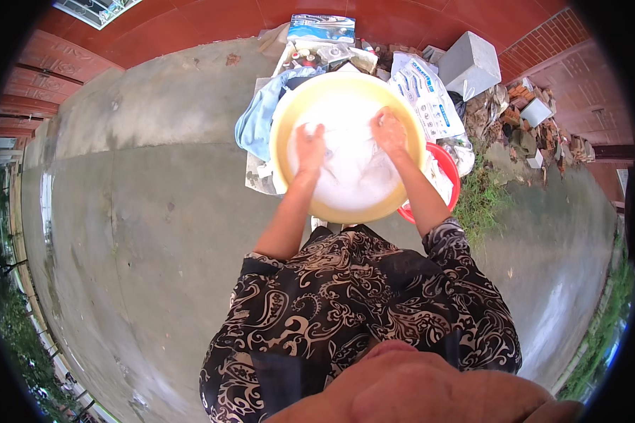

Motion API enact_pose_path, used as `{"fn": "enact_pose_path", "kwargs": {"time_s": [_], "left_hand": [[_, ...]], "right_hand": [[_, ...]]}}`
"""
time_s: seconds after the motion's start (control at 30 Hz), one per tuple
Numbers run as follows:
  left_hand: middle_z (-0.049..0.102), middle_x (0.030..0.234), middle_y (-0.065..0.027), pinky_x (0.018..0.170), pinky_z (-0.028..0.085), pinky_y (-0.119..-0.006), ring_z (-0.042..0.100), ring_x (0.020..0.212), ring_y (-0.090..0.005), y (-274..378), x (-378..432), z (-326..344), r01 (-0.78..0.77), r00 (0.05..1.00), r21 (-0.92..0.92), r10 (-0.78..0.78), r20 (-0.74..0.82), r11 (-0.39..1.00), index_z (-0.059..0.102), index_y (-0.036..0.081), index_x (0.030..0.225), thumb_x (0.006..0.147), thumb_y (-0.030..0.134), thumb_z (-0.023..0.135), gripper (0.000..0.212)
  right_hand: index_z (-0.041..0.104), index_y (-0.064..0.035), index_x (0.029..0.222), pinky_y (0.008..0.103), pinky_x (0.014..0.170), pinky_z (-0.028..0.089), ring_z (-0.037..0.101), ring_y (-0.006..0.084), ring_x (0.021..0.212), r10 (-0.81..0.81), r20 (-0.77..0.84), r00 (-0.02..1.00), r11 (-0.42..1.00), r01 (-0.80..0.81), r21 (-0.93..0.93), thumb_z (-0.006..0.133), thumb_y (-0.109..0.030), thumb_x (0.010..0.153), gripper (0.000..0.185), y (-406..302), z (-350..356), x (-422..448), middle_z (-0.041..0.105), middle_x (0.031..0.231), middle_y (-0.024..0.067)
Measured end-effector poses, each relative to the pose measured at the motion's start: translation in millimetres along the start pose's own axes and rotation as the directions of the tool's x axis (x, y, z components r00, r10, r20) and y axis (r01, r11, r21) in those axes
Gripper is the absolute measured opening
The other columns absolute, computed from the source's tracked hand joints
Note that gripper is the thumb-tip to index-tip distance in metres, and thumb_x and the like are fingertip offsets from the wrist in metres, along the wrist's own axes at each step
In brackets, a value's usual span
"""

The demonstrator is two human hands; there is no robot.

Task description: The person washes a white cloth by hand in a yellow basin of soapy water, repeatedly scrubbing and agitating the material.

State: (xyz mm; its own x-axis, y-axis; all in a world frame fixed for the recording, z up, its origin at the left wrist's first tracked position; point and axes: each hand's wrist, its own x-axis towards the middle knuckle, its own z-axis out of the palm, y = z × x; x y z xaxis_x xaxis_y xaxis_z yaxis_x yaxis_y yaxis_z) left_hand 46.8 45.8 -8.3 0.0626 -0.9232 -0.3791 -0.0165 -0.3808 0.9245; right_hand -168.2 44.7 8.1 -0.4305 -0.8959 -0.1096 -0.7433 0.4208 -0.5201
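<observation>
Before me stands a round yellow plastic basin [278,138] with white suds and soaked white cloth [365,174] in it. My left hand [310,150] is inside at the left, fingers and thumb curled around a bit of the white cloth. Over on the right side, my right hand [389,132] is closed in a fist on the same white mass. Between the two hands the cloth shows folds. Strong glare washes out the far half of the basin, so the cloth's outline and the water's surface cannot be told apart there.
Light-blue cloth [259,121] hangs left of the basin. A red tub [448,164] with white cloth stands at the right. Beyond are a printed plastic bag [426,98], a white foam box [471,63], a blue-and-white carton [323,29] and rubble with bricks [524,113] along the red wall.
</observation>
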Motion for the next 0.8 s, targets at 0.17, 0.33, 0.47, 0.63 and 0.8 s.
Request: {"fn": "enact_pose_path", "kwargs": {"time_s": [0.17, 0.33, 0.47, 0.63, 0.8], "left_hand": [[0.054, 0.126, -0.0170, 0.090, 0.048, -0.036, 0.059, 0.105, -0.0269, -21, 12, -9, 0.077, 0.977, 0.094, -0.057, -0.206, 0.993, 0.049, -0.002, 0.131, 0.094, 0.042, 0.055, 0.058], [0.058, 0.125, -0.0127, 0.093, 0.049, -0.038, 0.060, 0.109, -0.0268, -7, 38, 23, 0.526, 0.850, -0.589, -0.349, 0.395, 0.613, 0.052, 0.005, 0.132, 0.096, 0.044, 0.051, 0.053], [0.064, 0.115, -0.0148, 0.092, 0.050, -0.037, 0.060, 0.106, -0.0246, -74, 89, -8, 0.455, 0.868, -0.646, -0.143, 0.475, 0.613, 0.059, 0.006, 0.124, 0.095, 0.047, 0.051, 0.052], [0.064, 0.111, -0.0184, 0.084, 0.051, -0.036, 0.062, 0.102, -0.0252, -19, 12, 54, 0.253, 0.967, -0.151, -0.245, 0.072, 0.956, 0.059, -0.005, 0.118, 0.095, 0.042, 0.051, 0.053], [0.059, 0.121, -0.0197, 0.087, 0.050, -0.039, 0.060, 0.106, -0.0275, -36, 30, 31, 0.396, 0.913, -0.505, -0.272, 0.304, 0.767, 0.048, -0.008, 0.129, 0.096, 0.039, 0.048, 0.057]], "right_hand": [[0.048, -0.0229, 0.138, 0.0449, 0.104, 0.039, 0.046, 0.0376, 0.127, -0.120, 0.007, 0.993, 0.991, 0.120, -0.062, 0.062, -0.044, 0.085, 0.059, -19, -11, -4, 0.047, 0.138, 0.0184], [0.054, -0.0116, 0.133, 0.0399, 0.099, 0.044, 0.057, 0.0343, 0.115, -0.165, 0.329, 0.930, 0.901, 0.007, 0.433, 0.070, -0.039, 0.082, 0.060, -25, 38, 4, 0.060, 0.124, 0.0200], [0.066, 0.0010, 0.112, 0.0385, 0.084, 0.053, 0.068, 0.0342, 0.094, -0.510, -0.011, 0.860, 0.718, 0.432, 0.546, 0.072, -0.037, 0.080, 0.050, -87, 56, -68, 0.068, 0.102, 0.0248], [0.071, 0.0016, 0.097, 0.0421, 0.080, 0.053, 0.068, 0.0394, 0.085, -0.008, -0.023, 1.000, 0.927, 0.016, 0.374, 0.061, -0.052, 0.082, 0.057, -59, 33, -35, 0.069, 0.088, 0.0250], [0.073, -0.0022, 0.086, 0.0430, 0.071, 0.054, 0.068, 0.0377, 0.074, -0.202, -0.142, 0.969, 0.903, 0.240, 0.356, 0.058, -0.045, 0.086, 0.045, -81, 40, -73, 0.069, 0.081, 0.0225]]}}
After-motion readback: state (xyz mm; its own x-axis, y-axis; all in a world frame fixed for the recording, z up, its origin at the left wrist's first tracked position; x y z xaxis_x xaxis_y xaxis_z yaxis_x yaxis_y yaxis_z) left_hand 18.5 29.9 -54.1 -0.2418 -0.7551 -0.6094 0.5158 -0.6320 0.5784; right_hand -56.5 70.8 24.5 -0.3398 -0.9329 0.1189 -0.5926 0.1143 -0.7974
